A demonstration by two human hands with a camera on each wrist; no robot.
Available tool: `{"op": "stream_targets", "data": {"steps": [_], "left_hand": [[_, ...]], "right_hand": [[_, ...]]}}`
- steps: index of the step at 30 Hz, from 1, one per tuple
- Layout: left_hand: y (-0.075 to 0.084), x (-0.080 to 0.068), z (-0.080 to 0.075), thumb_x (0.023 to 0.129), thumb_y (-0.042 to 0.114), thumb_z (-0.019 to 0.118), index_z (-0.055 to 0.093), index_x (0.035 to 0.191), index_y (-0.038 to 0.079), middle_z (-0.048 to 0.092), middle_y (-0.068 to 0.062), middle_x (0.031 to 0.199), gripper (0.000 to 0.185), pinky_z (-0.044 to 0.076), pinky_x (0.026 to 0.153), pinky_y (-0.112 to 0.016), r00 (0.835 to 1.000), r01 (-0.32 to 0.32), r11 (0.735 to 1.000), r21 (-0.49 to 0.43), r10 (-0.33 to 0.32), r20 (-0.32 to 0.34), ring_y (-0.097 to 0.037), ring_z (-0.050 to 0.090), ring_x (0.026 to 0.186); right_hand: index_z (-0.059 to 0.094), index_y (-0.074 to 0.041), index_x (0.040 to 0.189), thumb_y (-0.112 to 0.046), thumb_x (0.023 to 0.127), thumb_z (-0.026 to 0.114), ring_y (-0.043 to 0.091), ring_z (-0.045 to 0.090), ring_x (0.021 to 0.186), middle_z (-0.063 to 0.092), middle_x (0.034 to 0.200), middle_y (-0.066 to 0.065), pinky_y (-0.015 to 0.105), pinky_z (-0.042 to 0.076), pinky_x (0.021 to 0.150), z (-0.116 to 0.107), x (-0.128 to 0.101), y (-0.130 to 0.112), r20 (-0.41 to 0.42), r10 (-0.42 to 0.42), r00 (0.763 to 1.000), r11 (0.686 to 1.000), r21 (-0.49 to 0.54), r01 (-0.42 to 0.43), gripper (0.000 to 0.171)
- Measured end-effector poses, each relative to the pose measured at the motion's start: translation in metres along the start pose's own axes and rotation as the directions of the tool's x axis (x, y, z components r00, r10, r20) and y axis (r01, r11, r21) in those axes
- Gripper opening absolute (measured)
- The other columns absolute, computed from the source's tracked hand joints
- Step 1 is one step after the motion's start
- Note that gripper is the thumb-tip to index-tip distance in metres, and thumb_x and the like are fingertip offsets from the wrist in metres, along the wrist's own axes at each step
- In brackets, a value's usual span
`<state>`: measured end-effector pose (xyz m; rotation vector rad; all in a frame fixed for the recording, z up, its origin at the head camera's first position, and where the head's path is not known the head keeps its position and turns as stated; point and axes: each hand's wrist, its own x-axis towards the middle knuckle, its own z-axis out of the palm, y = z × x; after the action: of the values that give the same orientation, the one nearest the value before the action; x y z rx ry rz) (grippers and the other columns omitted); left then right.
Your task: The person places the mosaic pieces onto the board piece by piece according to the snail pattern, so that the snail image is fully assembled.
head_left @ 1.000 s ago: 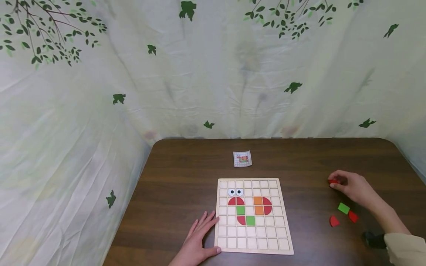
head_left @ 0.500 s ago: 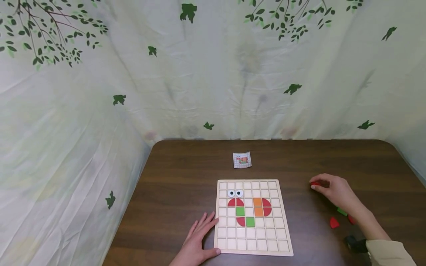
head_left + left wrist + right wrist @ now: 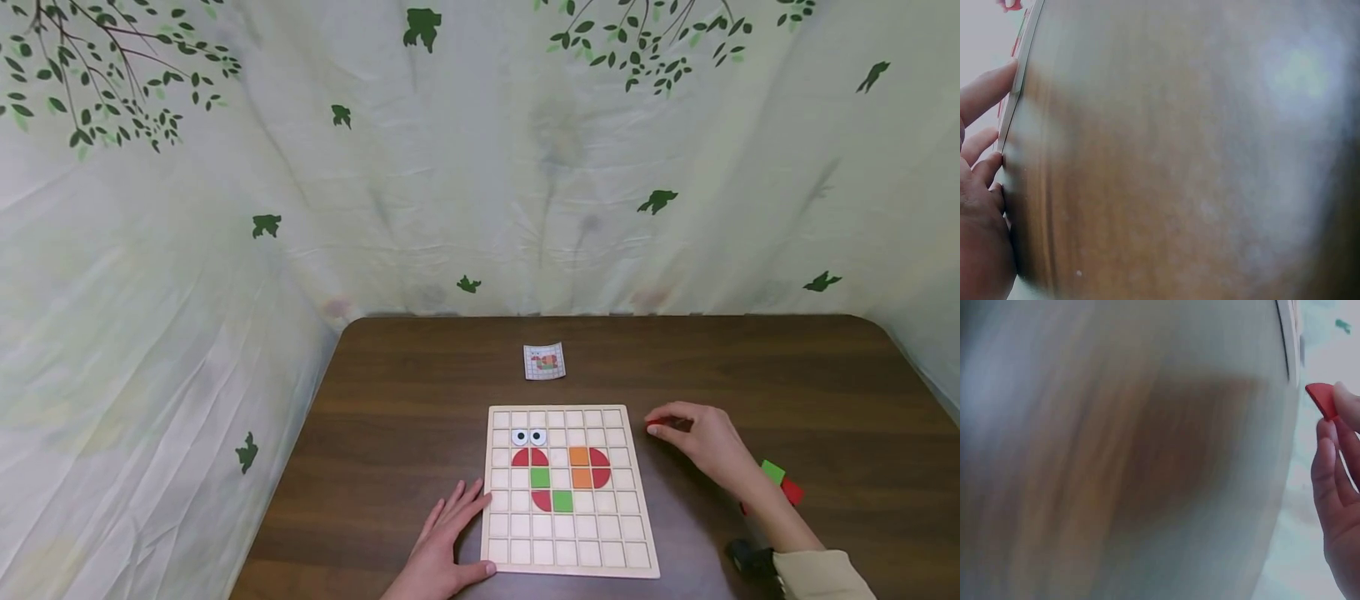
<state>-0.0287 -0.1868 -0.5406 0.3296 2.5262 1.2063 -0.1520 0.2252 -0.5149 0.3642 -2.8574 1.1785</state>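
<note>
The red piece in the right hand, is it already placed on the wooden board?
No, the right hand pinches the red piece beside the wooden board, just off its right edge.

A makeshift recording booth: leaf-printed fabric backdrop (image 3: 480, 167) draped close around a dark wooden table (image 3: 420, 417).

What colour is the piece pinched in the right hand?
Red; the piece shows best in the right wrist view.

boards lying: 1 (image 3: 570, 490) | cards: 1 (image 3: 543, 362) | red pieces showing on board: 5 | green: 2 | orange: 2 | eyes: 2 | hands: 2
</note>
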Motion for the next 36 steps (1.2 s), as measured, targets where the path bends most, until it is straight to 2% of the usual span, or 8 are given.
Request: {"op": "stream_targets", "data": {"steps": [4,9,16,19,22,25,29,36], "left_hand": [[0.0,0.0,0.0,0.076,0.04,0.081,0.045,0.148,0.028,0.029,0.003,0.159,0.082,-0.005,0.11,-0.031,1.0,-0.004,1.0,0.003,0.004,-0.003,-0.029,0.011,0.149],[-0.001,0.0,0.0,0.076,0.041,0.081,0.045,0.148,0.028,0.029,0.003,0.159,0.081,-0.004,0.11,-0.033,1.0,-0.007,1.0,0.003,0.007,-0.004,-0.03,0.012,0.149],[-0.003,0.0,0.001,0.076,0.04,0.081,0.045,0.148,0.028,0.029,0.002,0.159,0.081,-0.01,0.104,-0.014,1.0,-0.029,1.0,0.011,0.029,-0.011,-0.031,0.013,0.149],[-0.003,0.0,0.001,0.076,0.04,0.081,0.045,0.148,0.028,0.03,0.002,0.159,0.081,-0.01,0.103,-0.011,0.999,-0.039,0.999,0.013,0.039,-0.014,-0.031,0.013,0.148],[-0.003,0.001,0.001,0.077,0.042,0.08,0.045,0.148,0.028,0.03,0.002,0.159,0.081,-0.009,0.106,-0.017,0.999,-0.039,0.999,0.011,0.039,-0.014,-0.031,0.013,0.148],[-0.003,0.002,0.001,0.076,0.043,0.08,0.045,0.148,0.028,0.03,0.002,0.159,0.081,-0.005,0.111,-0.034,1.0,-0.027,1.0,0.005,0.027,-0.004,-0.031,0.012,0.149],[-0.001,0.002,0.001,0.076,0.043,0.08,0.045,0.148,0.029,0.029,0.002,0.159,0.081,0.001,0.111,-0.054,1.0,-0.007,1.0,0.005,0.007,0.008,-0.031,0.012,0.149],[-0.001,0.002,0.001,0.077,0.04,0.08,0.045,0.148,0.028,0.03,0.002,0.159,0.08,0.0,0.11,-0.048,1.0,-0.012,1.0,0.003,0.012,-0.005,-0.032,0.013,0.148]], "right_hand": [[0.076,-0.02,0.098,-0.019,0.084,0.079,0.013,0.06,0.078,0.069,0.091,-0.01,0.027,0.052,0.066,0.008,0.005,-0.013,0.024,0.012,1.0,0.998,0.057,-0.013,0.015],[0.076,-0.02,0.096,-0.018,0.082,0.08,0.014,0.061,0.078,0.07,0.089,-0.01,0.027,0.053,0.068,0.021,0.013,-0.029,0.085,0.016,0.996,0.992,0.123,-0.026,0.015],[0.076,-0.022,0.095,-0.019,0.082,0.08,0.013,0.061,0.078,0.07,0.088,-0.011,0.027,0.053,0.07,0.04,0.021,-0.05,0.164,-0.023,0.986,0.982,0.187,-0.008,0.013],[0.075,-0.024,0.093,-0.02,0.083,0.08,0.012,0.061,0.079,0.069,0.088,-0.013,0.027,0.053,0.072,0.049,0.023,-0.057,0.187,-0.039,0.982,0.982,0.19,0.003,0.012],[0.075,-0.024,0.091,-0.02,0.084,0.079,0.012,0.06,0.078,0.068,0.087,-0.014,0.027,0.052,0.071,0.057,0.025,-0.063,0.207,-0.059,0.977,0.981,0.193,0.018,0.009],[0.075,-0.025,0.09,-0.021,0.085,0.078,0.012,0.058,0.077,0.067,0.084,-0.015,0.027,0.051,0.07,0.064,0.026,-0.066,0.23,-0.082,0.97,0.98,0.195,0.037,0.007],[0.075,-0.027,0.088,-0.021,0.085,0.078,0.009,0.058,0.075,0.066,0.081,-0.017,0.027,0.05,0.069,0.073,0.027,-0.07,0.265,-0.097,0.959,0.981,0.187,0.048,0.007],[0.075,-0.026,0.087,-0.02,0.085,0.077,0.009,0.055,0.07,0.063,0.075,-0.017,0.026,0.047,0.063,0.079,0.028,-0.075,0.275,-0.094,0.957,0.989,0.136,0.058,0.006]]}}
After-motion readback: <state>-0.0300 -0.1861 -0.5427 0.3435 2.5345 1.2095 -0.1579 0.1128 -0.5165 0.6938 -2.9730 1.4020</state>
